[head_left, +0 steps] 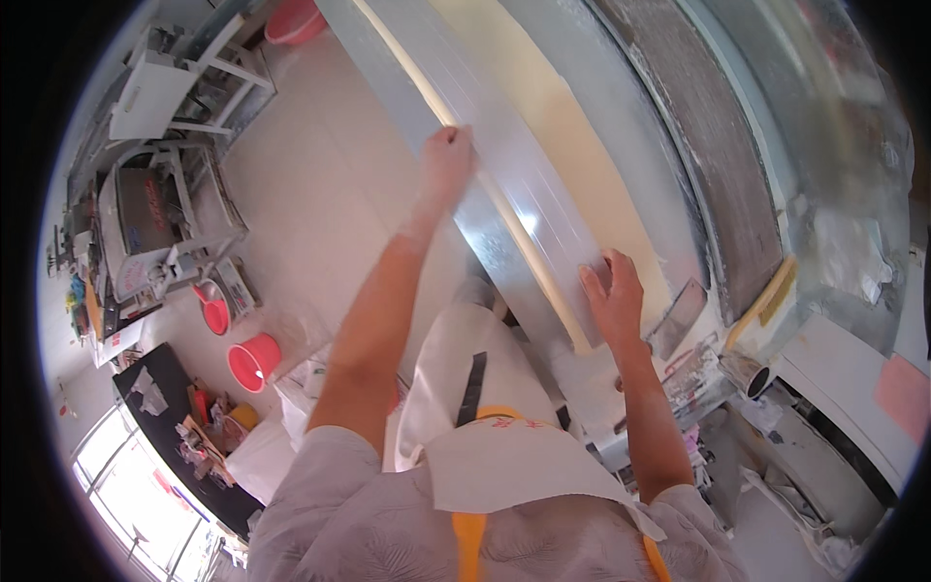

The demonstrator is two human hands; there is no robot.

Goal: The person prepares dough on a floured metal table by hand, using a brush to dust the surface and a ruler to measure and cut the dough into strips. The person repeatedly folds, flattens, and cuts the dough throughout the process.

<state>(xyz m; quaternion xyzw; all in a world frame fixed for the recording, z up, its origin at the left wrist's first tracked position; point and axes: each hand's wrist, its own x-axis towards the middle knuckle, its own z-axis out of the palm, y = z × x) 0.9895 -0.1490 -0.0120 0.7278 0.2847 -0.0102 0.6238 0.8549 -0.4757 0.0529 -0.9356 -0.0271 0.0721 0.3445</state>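
My left hand [446, 160] is closed at a long, narrow cream strip [526, 236] on the near edge of a shiny grey work surface [378, 73]. Beside that strip lies a long translucent board [524, 175], over part of a wider cream sheet [572, 136]. Lower down, my right hand [611, 296] rests on the board's right side near its lower end, thumb and forefinger spread, the other fingers bent.
Red buckets [254, 361] stand on the pale floor [301, 194] at left, near white-framed equipment [204, 194] and a black table [145, 398]. A dark bar [737, 233], a yellow-handled tool [761, 301] and a metal cylinder [747, 373] sit on the right.
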